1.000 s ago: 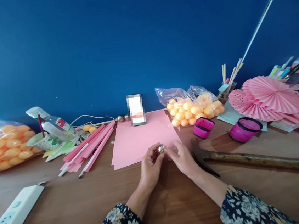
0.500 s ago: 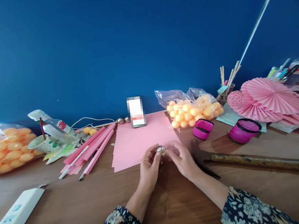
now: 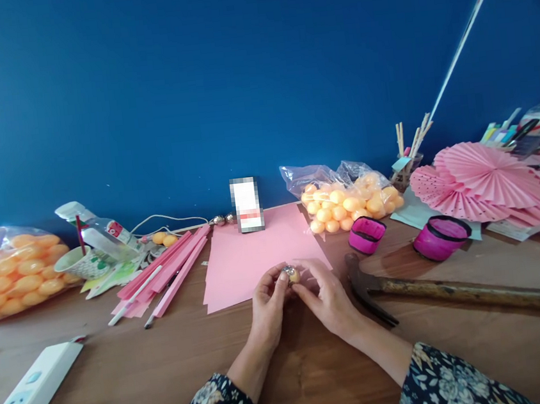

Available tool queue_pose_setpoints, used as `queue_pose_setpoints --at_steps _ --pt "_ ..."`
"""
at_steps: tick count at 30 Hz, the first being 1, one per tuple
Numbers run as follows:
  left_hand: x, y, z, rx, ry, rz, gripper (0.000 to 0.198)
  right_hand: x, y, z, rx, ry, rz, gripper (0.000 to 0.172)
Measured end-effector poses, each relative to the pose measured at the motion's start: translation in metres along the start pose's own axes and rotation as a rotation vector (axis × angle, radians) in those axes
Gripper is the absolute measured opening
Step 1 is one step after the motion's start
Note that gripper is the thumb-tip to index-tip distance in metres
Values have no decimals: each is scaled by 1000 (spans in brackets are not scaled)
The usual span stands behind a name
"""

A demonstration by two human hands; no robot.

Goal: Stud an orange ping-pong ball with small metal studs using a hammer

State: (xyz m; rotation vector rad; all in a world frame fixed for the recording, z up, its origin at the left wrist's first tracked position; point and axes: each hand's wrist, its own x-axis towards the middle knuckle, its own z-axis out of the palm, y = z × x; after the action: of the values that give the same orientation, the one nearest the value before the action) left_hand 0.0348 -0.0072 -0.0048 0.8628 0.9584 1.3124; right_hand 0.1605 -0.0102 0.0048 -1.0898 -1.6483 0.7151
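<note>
Just in front of the pink paper sheets [image 3: 261,261], a small shiny ball [image 3: 291,273], silver on top and yellowish at its lower right side, sits between my two hands. My left hand [image 3: 267,302] is closed, pinching it from the left with the thumb in front. From the right, my right hand [image 3: 330,295] has thumb and fingers curled at the ball's edge, gripping it too. Part of the ball and some fingertips are hidden. Two similar silver balls [image 3: 224,219] rest at the back beside the pixelated phone-like object [image 3: 247,205].
A hammer [image 3: 472,291] and two magenta bands [image 3: 440,239] lie to the right, behind them a bag of orange balls [image 3: 347,203] and pink paper fans [image 3: 484,176]. Leftward are pink strips [image 3: 166,274], a tilted bottle [image 3: 109,235], another ball bag [image 3: 17,273] and a power strip [image 3: 33,387].
The ball has turned in my fingers, so more of its yellowish side shows. My right thumb has moved slightly down and left. The view has shifted a little.
</note>
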Motion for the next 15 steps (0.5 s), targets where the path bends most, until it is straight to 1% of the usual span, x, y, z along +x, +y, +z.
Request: queue_pose_setpoints --at_steps 2,7,11,15 --pt "0 0 0 11 -9 4 30 -1 -1 0 13 -4 14 29" --pt "-2 0 -1 12 5 12 23 -1 -1 -1 2 -31 -24 28" --pt "-3 1 0 2 -15 11 21 1 -1 -3 29 -54 -28 29" --pt "-2 4 1 -75 -34 -17 19 2 2 -2 79 -62 -26 32"
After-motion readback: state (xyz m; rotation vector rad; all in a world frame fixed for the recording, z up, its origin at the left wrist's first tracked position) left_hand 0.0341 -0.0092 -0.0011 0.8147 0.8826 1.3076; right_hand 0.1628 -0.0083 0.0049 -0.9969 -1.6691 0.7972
